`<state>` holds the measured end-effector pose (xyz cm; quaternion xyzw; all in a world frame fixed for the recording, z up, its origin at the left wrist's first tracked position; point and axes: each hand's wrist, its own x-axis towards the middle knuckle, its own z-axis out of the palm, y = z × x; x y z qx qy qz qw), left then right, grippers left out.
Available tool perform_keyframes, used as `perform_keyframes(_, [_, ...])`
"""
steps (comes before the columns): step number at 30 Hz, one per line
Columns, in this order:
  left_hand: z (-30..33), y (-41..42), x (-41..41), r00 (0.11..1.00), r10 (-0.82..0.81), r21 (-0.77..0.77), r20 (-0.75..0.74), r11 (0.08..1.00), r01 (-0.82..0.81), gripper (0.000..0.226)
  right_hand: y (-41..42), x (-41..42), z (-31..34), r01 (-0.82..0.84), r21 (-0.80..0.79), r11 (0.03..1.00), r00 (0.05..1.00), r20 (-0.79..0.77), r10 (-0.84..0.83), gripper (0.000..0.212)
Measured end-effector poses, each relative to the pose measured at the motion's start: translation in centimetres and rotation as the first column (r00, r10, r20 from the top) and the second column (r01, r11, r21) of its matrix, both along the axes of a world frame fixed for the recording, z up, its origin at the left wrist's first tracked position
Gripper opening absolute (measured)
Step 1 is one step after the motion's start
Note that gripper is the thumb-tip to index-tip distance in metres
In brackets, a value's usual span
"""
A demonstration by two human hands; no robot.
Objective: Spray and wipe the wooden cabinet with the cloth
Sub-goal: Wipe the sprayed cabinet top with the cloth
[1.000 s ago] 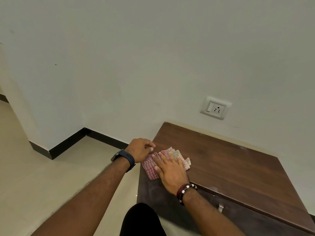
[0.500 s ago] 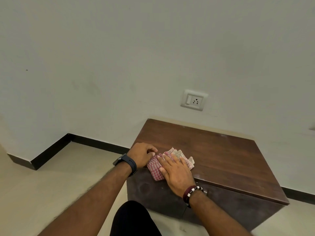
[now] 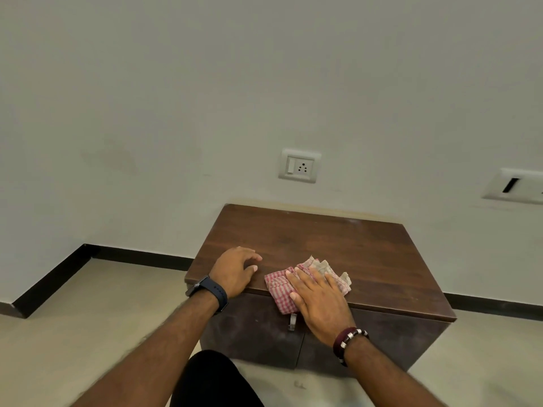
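Note:
A low dark wooden cabinet [image 3: 338, 245] stands against the wall. A folded red-and-white checked cloth [image 3: 277, 287] lies at the top's front edge and hangs slightly over it. My right hand [image 3: 318, 301] lies flat on the cloth with fingers spread, pressing it down. My left hand [image 3: 236, 271] rests on the cabinet's front left corner, fingers loosely curled, holding nothing and a short gap away from the cloth. No spray bottle is in view.
A metal handle [image 3: 292, 321] sticks out on the cabinet front below the cloth. A wall socket [image 3: 299, 165] sits above the cabinet, another wall plate [image 3: 517, 186] at the right edge. Beige floor tiles and black skirting [image 3: 58, 277] surround the cabinet. My dark-clad knee [image 3: 211, 380] is below.
My right hand has slid the cloth to the right along the front edge, away from my left hand. The view has swung so the whole cabinet shows.

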<state>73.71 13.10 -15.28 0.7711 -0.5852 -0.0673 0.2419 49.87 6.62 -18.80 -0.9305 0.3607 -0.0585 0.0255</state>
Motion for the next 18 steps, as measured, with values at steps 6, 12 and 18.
perform_keyframes(6, [-0.3, -1.0, -1.9, 0.999, -0.045, -0.005, -0.007, 0.999, 0.045, 0.029, -1.1, -4.4, 0.1, 0.064, -0.021, 0.998, 0.998, 0.005, -0.064, 0.053])
perform_keyframes(12, [-0.1, -2.3, -4.3, 0.995, -0.094, -0.011, -0.013, 0.996, 0.094, 0.033, -2.3, -8.5, -0.1, 0.139, -0.004, 0.99, 0.99, -0.019, -0.139, 0.056])
perform_keyframes(18, [0.1, -3.9, -6.4, 0.989, -0.147, 0.003, -0.004, 0.989, 0.147, 0.033, -3.5, -11.7, -0.5, 0.193, 0.003, 0.981, 0.981, -0.023, -0.193, 0.075])
